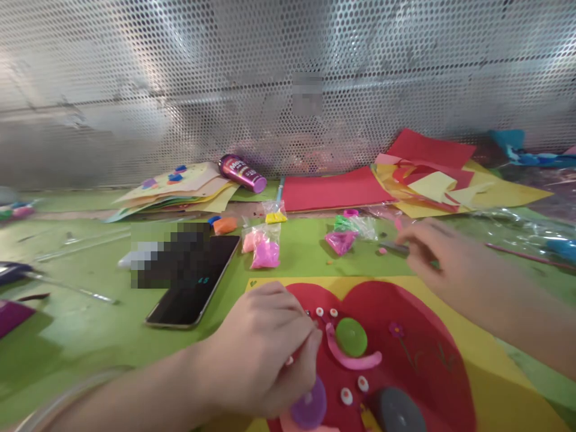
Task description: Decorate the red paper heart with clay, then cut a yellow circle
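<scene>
My left hand (267, 345) is closed over the left side of a red paper heart (432, 372), thumb against curled fingers; whatever it pinches is hidden. Around it on the heart are a purple clay disc (308, 403), small white clay eyes with red dots (346, 396), a green clay disc (351, 337) and a curved pink clay strip (354, 359). Behind the heart's right side, my right hand (429, 249) has its fingers curled at the green tabletop, around a thin flat grey tool (394, 246) that is mostly covered. A small pink clay bit (382, 251) lies beside it.
The heart lies on a yellow sheet (517, 396). Bagged pink clay (265, 253) and magenta clay (341, 242) sit behind it. A phone (198, 294) is at left. Paper stacks, red paper (335, 189) and a purple tumbler (243, 173) line the perforated metal panel (252, 78).
</scene>
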### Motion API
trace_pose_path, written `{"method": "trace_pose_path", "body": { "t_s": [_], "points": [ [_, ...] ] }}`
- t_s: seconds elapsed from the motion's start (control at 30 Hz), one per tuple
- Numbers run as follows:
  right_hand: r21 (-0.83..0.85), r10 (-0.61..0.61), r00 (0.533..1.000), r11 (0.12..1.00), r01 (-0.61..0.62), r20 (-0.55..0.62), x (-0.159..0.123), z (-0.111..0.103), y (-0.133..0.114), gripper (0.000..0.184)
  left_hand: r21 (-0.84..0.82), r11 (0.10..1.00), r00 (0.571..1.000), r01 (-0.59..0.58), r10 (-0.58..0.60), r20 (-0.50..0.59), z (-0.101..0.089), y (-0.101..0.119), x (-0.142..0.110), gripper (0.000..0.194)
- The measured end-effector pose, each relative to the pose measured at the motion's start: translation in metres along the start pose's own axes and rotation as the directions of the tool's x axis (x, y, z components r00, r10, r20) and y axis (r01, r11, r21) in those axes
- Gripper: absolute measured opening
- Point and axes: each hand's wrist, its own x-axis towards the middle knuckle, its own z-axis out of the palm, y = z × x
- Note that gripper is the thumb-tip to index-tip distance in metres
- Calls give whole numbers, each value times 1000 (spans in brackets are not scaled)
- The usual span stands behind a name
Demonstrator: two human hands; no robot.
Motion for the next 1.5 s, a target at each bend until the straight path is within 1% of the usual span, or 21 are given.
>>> {"method": "trace_pose_path", "body": {
  "t_s": [0.07, 0.13, 0.23, 0.3, 0.37, 0.43, 0.5, 0.53, 0.67, 0.73, 0.8, 0.87, 0.97, 1.07, 1.2, 1.37, 1.5],
  "points": [
    [163, 84, 996, 983, -84, 6, 1, -13, -16, 15, -39, 999, 997, -29, 32, 76, -1, 4, -2, 20],
    [341, 117, 993, 932, -120, 30, 1, -22, -31, 20, -72, 995, 989, -72, 81, 126, -1, 8, -4, 20],
    [520, 105, 989, 841, -146, 107, -3, -27, -48, 20, -109, 986, 980, -129, 143, 135, 1, 12, -8, 21],
    [595, 89, 984, 787, -166, 157, -6, -25, -54, 24, -109, 983, 979, -147, 160, 126, 1, 15, -9, 22],
    [641, 64, 974, 743, -191, 215, -9, -22, -57, 23, -94, 983, 977, -159, 170, 129, 2, 18, -10, 22],
    [644, 42, 951, 726, -240, 307, -13, -21, -60, 24, -74, 984, 977, -165, 173, 123, 2, 19, -11, 23],
    [611, 23, 917, 740, -283, 397, -16, -21, -64, 30, -62, 984, 979, -166, 172, 113, 2, 20, -11, 23],
    [596, 12, 907, 750, -287, 422, -18, -22, -66, 32, -62, 984, 979, -165, 171, 111, 2, 19, -11, 23],
    [570, -35, 874, 771, -285, 485, -22, -22, -74, 30, -85, 984, 977, -159, 170, 131, 2, 18, -9, 22],
    [581, -42, 864, 756, -301, 501, -22, -21, -75, 28, -89, 983, 976, -159, 170, 135, 3, 18, -9, 21],
    [613, -55, 865, 728, -307, 499, -21, -18, -73, 27, -78, 984, 977, -158, 168, 129, 3, 18, -10, 21],
    [647, -97, 859, 701, -300, 503, -17, -16, -71, 26, -70, 985, 977, -159, 167, 130, 4, 18, -11, 21],
    [656, -163, 813, 687, -313, 558, -12, -16, -68, 26, -74, 984, 975, -164, 173, 138, 4, 18, -12, 22],
    [638, -188, 771, 693, -335, 609, -10, -20, -70, 24, -76, 984, 976, -161, 170, 137, 4, 17, -13, 22],
    [629, -235, 769, 731, -264, 595, -13, -23, -75, 21, -78, 984, 974, -160, 170, 148, 5, 15, -13, 22],
    [605, -264, 752, 766, -218, 604, -16, -21, -76, 25, -93, 985, 972, -149, 163, 168, 4, 15, -14, 21],
    [586, -262, 766, 790, -179, 587, -18, -22, -75, 25, -88, 984, 971, -153, 166, 172, 3, 15, -14, 21]
  ]
}}
